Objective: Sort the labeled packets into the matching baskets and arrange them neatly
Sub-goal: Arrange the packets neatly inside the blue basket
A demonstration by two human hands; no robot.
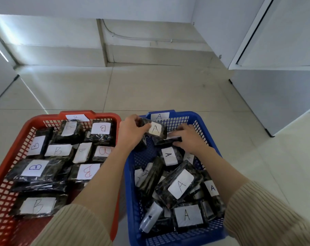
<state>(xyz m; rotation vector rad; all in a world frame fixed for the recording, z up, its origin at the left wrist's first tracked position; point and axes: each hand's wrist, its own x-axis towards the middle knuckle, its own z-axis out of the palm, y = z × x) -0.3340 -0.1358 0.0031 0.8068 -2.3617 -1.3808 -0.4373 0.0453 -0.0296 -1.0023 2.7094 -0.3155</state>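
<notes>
Blue basket (186, 114) sits on the floor (150, 89). Over its far end the left hand (131, 132) grips an A packet (156, 129), while the right hand (188, 139) pinches a second packet (165, 139) just beside it.

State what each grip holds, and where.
Left grip holds the black plastic-wrapped packet labelled A by its left end; right grip holds a second black packet by its right end.

Red basket (106, 115) runs off the left edge; its rim label (77, 118) is blurred
</notes>
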